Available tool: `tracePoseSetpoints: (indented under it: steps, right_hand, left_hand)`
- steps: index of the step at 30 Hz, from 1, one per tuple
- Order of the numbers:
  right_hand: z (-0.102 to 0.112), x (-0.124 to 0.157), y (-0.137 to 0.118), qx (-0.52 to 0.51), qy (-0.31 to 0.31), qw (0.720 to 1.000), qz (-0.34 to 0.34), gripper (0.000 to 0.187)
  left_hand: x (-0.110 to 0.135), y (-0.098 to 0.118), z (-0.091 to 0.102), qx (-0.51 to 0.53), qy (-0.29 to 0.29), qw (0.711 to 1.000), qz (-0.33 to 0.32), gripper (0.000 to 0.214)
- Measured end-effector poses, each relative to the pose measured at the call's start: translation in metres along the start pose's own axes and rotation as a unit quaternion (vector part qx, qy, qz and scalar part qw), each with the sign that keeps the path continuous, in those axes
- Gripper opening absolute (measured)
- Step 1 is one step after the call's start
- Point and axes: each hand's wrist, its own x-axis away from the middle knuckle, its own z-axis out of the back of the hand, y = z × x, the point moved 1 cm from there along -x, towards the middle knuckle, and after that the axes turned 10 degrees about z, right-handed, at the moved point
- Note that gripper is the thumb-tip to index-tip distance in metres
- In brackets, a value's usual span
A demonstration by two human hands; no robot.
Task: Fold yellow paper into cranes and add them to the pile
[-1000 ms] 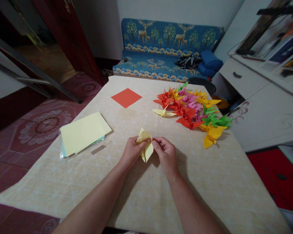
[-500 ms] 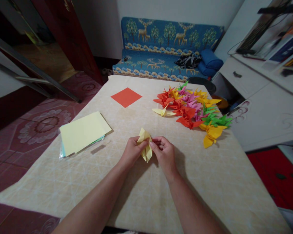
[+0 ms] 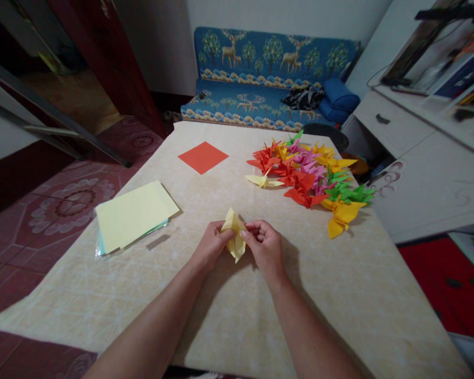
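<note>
The folded paper (image 3: 236, 245) is pale yellow, the square sheet (image 3: 203, 158) red, the sofa (image 3: 260, 63) deer-patterned blue.

The table (image 3: 379, 295) bears paper cranes (image 3: 310, 168), red paper (image 3: 203, 158), stacked sheets (image 3: 136, 215).

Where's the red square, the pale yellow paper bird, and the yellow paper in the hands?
Red square (image 3: 203, 158): head view, middle of its flat face.
Pale yellow paper bird (image 3: 264, 182): head view, its body between the wings.
Folded yellow paper (image 3: 237, 247): head view, its lower part.
</note>
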Motion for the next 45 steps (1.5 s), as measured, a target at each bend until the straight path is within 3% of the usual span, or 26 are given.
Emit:
tracePoseSetpoints:
  steps: [12, 18, 29, 45]
  right_hand:
    - [0.0048, -0.0012, -0.0077, -0.037, -0.022, 0.999, -0.023, 0.019]
    - [0.0037, -0.0012, -0.0037, -0.047, -0.012, 0.998, -0.033, 0.019]
    - [0.0017, 0.001, 0.0001, -0.005, -0.007, 1.0, 0.003, 0.012]
    - [-0.0014, 0.003, 0.0019, 0.076, 0.028, 0.996, 0.029, 0.007]
  left_hand:
    - [-0.0052, -0.0077, 0.0051, 0.026, -0.009, 1.0, 0.008, 0.014]
    - [-0.002, -0.0028, 0.0006, 0.028, -0.002, 1.0, 0.015, 0.024]
    - [-0.0012, -0.0029, -0.0006, 0.003, -0.014, 1.0, 0.011, 0.028]
    - [-0.0011, -0.0029, 0.0008, -0.017, -0.013, 1.0, 0.003, 0.017]
